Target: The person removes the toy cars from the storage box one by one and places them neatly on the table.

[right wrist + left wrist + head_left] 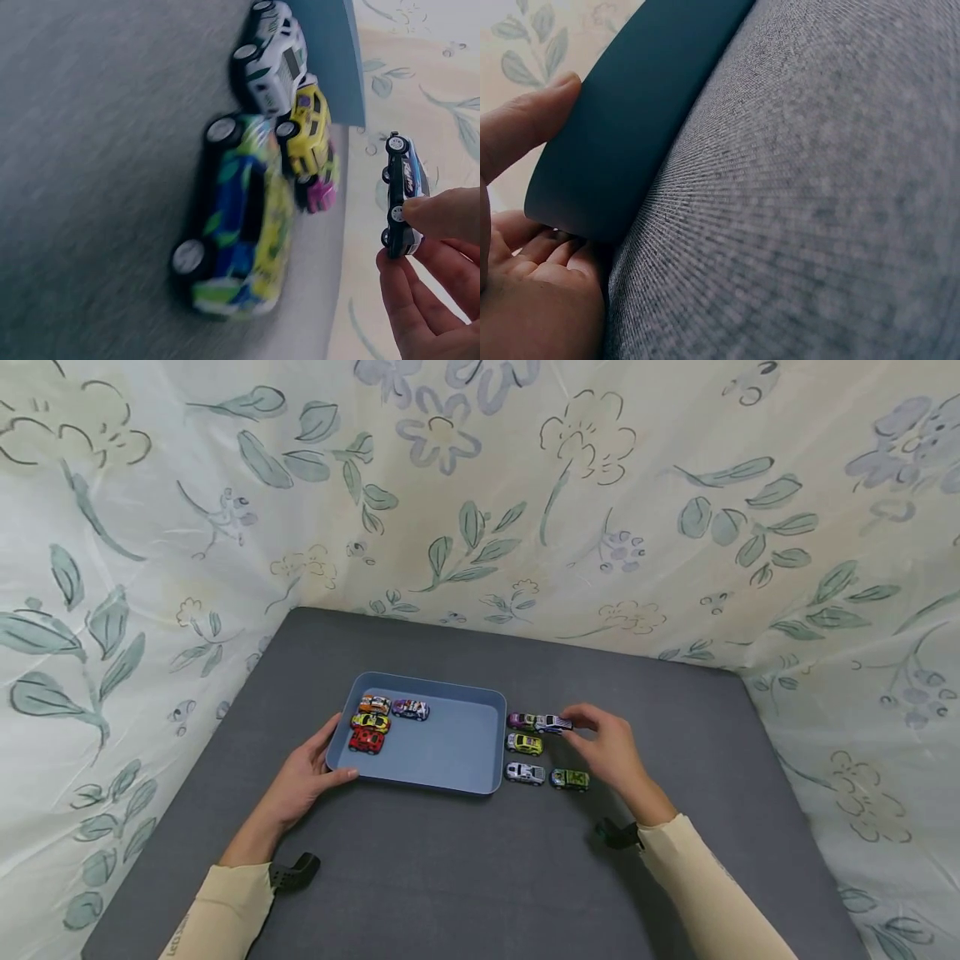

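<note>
My left hand (303,781) grips the near left corner of a blue tray (442,739), thumb against its front wall and fingers round the left side. In the left wrist view, the thumb presses the tray's wall (622,127). My right hand (617,752) pinches a white and blue toy car (553,724) between thumb and fingers, just right of the tray. The right wrist view shows this car (409,176) held up off the table. Inside the tray at the left sit an orange-white car (375,703), a yellow one (371,722), a red one (367,742) and a purple-white one (411,710).
Right of the tray stand a purple-green car (521,721), a yellow car (524,744), a white car (525,773) and a green patterned car (570,780). The dark grey table (450,868) is bordered behind and at the sides by floral cloth (480,485).
</note>
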`<state>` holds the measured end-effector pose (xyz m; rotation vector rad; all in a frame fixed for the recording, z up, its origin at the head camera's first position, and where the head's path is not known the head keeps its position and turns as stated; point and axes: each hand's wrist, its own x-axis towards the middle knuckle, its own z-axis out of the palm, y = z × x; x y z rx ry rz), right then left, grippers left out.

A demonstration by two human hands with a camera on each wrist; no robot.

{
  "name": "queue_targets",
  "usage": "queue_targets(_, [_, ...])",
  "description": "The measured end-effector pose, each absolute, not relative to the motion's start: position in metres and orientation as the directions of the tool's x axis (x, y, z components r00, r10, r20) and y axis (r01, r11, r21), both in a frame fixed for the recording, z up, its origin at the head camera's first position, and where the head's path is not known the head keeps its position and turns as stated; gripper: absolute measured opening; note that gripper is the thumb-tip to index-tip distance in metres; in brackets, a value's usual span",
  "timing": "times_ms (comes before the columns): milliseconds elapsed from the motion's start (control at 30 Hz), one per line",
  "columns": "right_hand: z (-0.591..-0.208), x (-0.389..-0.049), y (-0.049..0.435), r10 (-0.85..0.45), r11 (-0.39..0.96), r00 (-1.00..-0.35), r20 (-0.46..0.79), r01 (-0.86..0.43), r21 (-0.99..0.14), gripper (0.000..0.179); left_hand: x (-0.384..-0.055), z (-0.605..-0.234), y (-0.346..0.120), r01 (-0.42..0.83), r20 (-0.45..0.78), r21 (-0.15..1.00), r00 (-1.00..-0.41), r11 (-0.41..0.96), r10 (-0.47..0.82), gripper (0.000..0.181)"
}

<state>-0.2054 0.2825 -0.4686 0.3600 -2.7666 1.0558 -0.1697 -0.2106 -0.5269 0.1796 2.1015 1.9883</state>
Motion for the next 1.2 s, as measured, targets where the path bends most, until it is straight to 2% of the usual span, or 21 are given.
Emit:
queue_targets(367, [-0.481,-0.197,0.300,-0.138,0.764,-0.974,0.179,-0.220,-0.607,0.026,-0.170,-0.526,-0.211,-0.083,-0.111,0.989,-0.965,0.123,0.237,0.107])
queue_targets(767, [-0.492,-0.192,0.309,-0.148,0.791,-0.982,0.119,-0.190,-0.582,0.026,-0.169,-0.525,-0.211,-0.079,-0.104,0.991,-0.965,0.111,0.241,0.106])
queue_targets(1200, [-0.498,-0.190,0.310,-0.153,0.778,-0.986,0.063,-0.160,-0.608,0.028,-0.166,-0.530,-0.211,-0.070,-0.094,0.991,-0.969,0.112,0.231,0.105])
